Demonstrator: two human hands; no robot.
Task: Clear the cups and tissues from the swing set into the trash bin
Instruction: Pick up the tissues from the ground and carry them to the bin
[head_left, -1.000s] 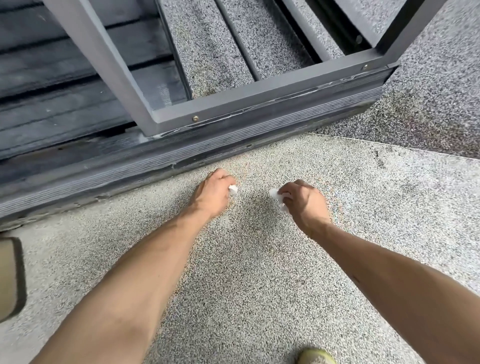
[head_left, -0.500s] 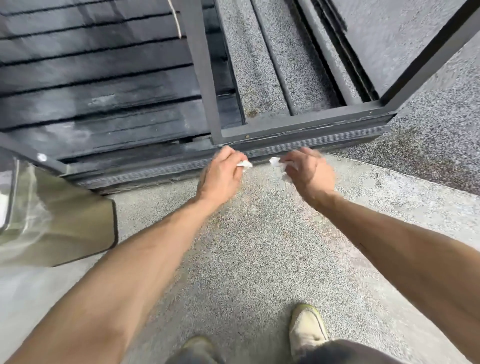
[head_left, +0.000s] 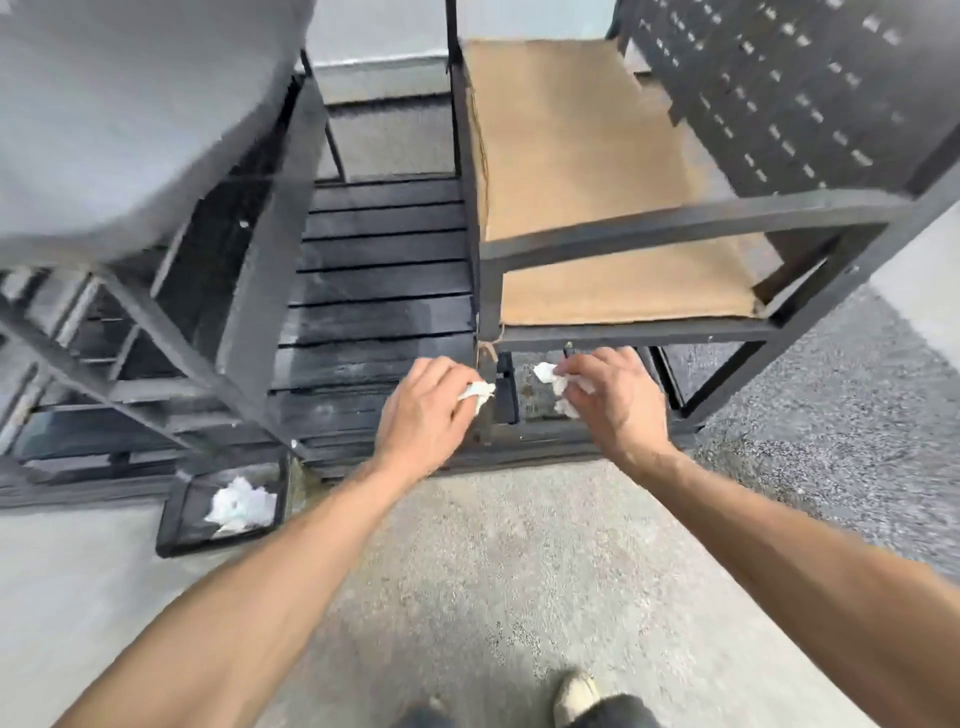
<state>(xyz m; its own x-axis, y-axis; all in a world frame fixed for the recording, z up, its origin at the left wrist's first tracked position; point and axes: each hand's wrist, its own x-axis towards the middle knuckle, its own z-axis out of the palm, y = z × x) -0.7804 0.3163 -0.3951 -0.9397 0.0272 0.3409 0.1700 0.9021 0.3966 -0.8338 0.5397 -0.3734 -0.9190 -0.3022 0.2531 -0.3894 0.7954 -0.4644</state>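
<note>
My left hand holds a small crumpled white tissue in its curled fingers. My right hand grips another crumpled white tissue, with bits of it showing under the fingers. Both hands hover in front of the dark metal swing set, near the edge of its slatted black floor. A black square trash bin stands on the ground at lower left, holding white crumpled tissue. No cups are in view.
The swing seat has a tan cushion on the right, and a perforated dark backrest behind it. Diagonal metal frame bars cross on the left. I stand on speckled concrete ground; my shoe shows at the bottom.
The view has lifted from the ground to the swing seat and the bin. Both hands rose from the ground, each keeping its tissue.
</note>
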